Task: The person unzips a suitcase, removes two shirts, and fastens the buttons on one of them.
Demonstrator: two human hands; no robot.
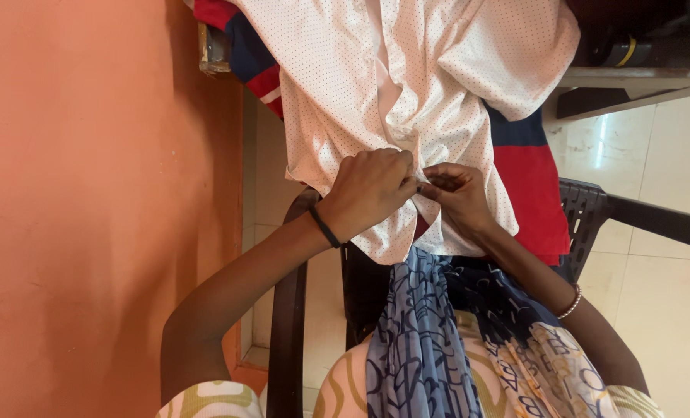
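- The left hand (372, 190) is closed in a loose fist, its fingertips pinching a fold of the white dotted shirt (407, 93).
- The right hand (457, 197) touches the left one; its fingers are pressed together on the same fold.
- The shirt hangs over the chair (592, 213) in front of the person, on top of a red and blue cloth (534, 186).
- A blue patterned scarf (418, 333) lies on the person's lap, just under the hands.
- An orange wall (90, 201) stands at the left side.

A dark plastic chair (592, 213) is set on a pale tiled floor (662, 155). Toward twelve o'clock, a white dotted shirt (376, 85) is draped over a red and navy garment (534, 193).
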